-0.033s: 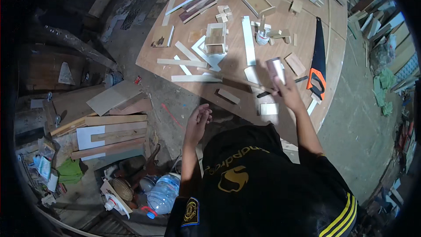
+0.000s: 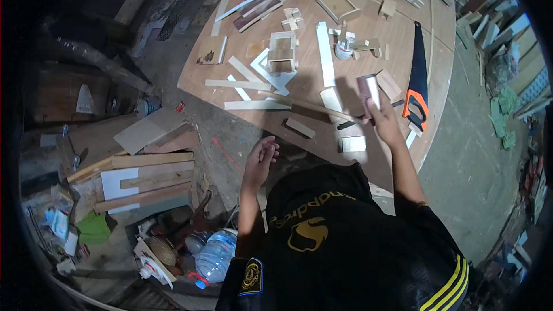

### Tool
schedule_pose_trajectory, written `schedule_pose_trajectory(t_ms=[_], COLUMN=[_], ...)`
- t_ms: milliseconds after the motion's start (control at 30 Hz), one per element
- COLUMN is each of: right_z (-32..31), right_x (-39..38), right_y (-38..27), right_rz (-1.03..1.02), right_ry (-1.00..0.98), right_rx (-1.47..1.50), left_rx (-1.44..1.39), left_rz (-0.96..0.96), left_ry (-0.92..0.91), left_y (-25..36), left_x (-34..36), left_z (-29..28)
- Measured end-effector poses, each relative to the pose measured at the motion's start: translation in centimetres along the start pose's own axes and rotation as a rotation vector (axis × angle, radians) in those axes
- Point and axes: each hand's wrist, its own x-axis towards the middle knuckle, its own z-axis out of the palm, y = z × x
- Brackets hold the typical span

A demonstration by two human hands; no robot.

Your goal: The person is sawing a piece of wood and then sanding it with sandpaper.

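Now, the right hand [image 2: 381,118] has its fingers closed on the near end of a small brown and white block [image 2: 368,89]. The block is over the right side of the table [image 2: 397,37], left of the saw [image 2: 419,66]. The left hand [image 2: 262,154] is half curled by the table's near edge and looks empty. A firm but soft grip seems best, with the arm clear of the saw.
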Motion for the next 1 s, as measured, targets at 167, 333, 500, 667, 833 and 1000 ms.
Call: schedule_pose_trajectory(t_ms=[167,333,500,667,833,1000], right_z=[-3.3,-3.7,-2.5,0.6,4.1,6.4], right_x=[-0.6,-5.5,-10.1,-12.1,-15.9,-19.1], right_y=[-0.4,0.0,2.4,2.4,4.9,9.0], right_rz=[-0.024,0.0,-0.03,-0.086,0.023,0.182], right_ry=[0.249,0.523,0.818,1.018,1.045,1.099], right_rx=[-0.107,-0.043,-0.031,0.042,0.004,0.168], left_rx=[0.101,0.28,0.491,0.428,0.477,0.56], left_rz=[-0.074,-0.08,0.038,0.041,0.015,0.009], left_ry=[-0.123,-0.342,-0.56,-0.673,-0.738,-0.789], left_y=[-1.8,0.4,2.5,0.9,-2.9,-1.1], left_x=[5.3,10.3,13.5,15.6,16.5,16.2], left_z=[-1.6,0.3,2.2,2.2,-0.5,1.8])
